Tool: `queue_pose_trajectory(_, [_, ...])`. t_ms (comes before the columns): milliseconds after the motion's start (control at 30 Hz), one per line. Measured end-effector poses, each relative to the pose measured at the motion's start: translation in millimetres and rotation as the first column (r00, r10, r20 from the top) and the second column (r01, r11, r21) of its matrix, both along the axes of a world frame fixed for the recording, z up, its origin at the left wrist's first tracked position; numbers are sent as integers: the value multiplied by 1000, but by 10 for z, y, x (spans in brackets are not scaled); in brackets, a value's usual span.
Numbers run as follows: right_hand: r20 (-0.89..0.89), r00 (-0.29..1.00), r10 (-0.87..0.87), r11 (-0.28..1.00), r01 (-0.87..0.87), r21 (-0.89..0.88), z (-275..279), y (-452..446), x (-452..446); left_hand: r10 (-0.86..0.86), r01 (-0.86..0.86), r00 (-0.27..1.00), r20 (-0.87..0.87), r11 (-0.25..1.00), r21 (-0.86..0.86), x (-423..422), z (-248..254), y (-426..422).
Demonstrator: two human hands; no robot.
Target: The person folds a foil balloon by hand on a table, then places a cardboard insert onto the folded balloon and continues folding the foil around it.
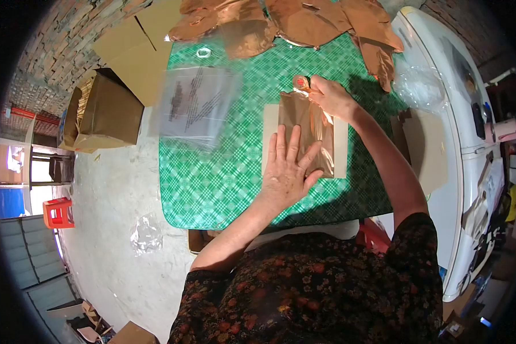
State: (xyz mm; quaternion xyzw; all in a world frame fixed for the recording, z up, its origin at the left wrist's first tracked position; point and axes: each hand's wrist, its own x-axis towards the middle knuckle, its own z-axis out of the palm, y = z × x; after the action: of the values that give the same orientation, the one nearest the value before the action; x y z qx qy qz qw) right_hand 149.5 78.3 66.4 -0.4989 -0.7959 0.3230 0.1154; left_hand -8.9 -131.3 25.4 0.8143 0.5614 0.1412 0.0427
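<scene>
A flat copper-coloured foil piece (304,114) lies on a pale board (340,149) on the green checked tablecloth (212,189). My left hand (289,166) rests flat on the lower part of the foil, its fingers spread. At the top edge of the foil, my right hand (329,98) has its fingers closed on the foil's crumpled upper end. A small round piece with a red mark (300,83) shows beside the right fingertips. More copper foil pieces (309,23) lie along the far edge of the table.
Clear plastic bags with printing (192,103) lie at the table's left, near a small white ring (203,53). Cardboard boxes (112,112) stand further left. A white fridge (441,74), clear plastic (419,89) and cardboard (427,149) are on the right. A red stool (58,212) stands far left.
</scene>
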Motion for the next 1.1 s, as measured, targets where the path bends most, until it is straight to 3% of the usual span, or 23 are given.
queue_pose_trajectory(167, [-173, 985, 0, 988, 26, 150, -122, -79, 9, -1, 0, 1000, 29, 1000, 9, -11, 33, -13])
queue_pose_trajectory(367, [-289, 957, -19, 945, 112, 308, 5, -184, -74, -46, 22, 973, 226, 994, 108, -77, -37, -11])
queue_pose_trajectory(500, [-231, 972, 29, 910, 70, 409, 533, -435, -119, -103, 67, 807, 581, 994, 83, -227, 102, 2])
queue_pose_trajectory(600, [-258, 929, 266, 692, 2, 722, 688, -542, -79, -70, -43, 741, 668, 988, 151, -387, 281, -104])
queue_pose_trajectory(667, [-157, 909, 387, 510, -69, 857, 868, -838, -16, -17, -189, 705, 709, 959, 210, -540, 426, -179])
queue_pose_trajectory(767, [33, 847, 530, 245, -191, 951, 794, -1355, 149, -49, -307, 575, 817, 913, 270, -854, 615, -215])
queue_pose_trajectory(833, [141, 830, 539, 127, -245, 961, 532, -1718, 265, -44, -273, 581, 813, 930, 245, -1029, 683, -246])
queue_pose_trajectory(900, [216, 812, 542, 226, -389, 893, 248, -2113, 442, -13, -202, 657, 754, 960, 193, -1092, 744, -273])
queue_pose_trajectory(967, [153, 834, 530, 308, -357, 882, -68, -2429, 520, 22, -97, 786, 618, 991, 88, -1094, 802, -300])
queue_pose_trajectory(1000, [144, 845, 515, 373, -372, 850, -146, -2569, 566, -8, -31, 806, 591, 998, 55, -1020, 826, -259])
queue_pose_trajectory(1100, [154, 866, 476, 414, -376, 829, -365, -2766, 637, -216, 198, 886, 410, 976, 86, -873, 763, 47])
